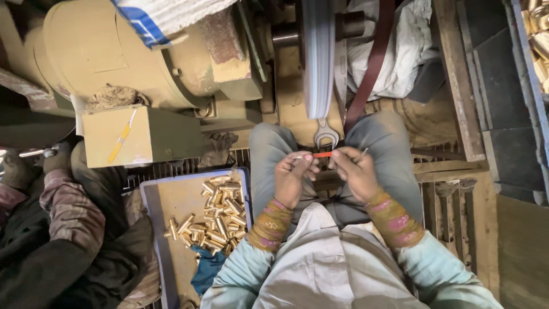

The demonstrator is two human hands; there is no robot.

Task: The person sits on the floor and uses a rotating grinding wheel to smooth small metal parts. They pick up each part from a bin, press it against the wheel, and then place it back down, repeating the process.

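Between the knees, left hand (294, 177) and right hand (355, 171) pinch opposite ends of a short orange stick (322, 154), while just left of the grip a shallow blue-rimmed tray (150, 201) holds heaped small brass tubes (220, 214).

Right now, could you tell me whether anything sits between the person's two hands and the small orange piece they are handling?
Nothing visible does: the left hand and right hand both pinch the small orange piece directly, one at each end, above the lap.
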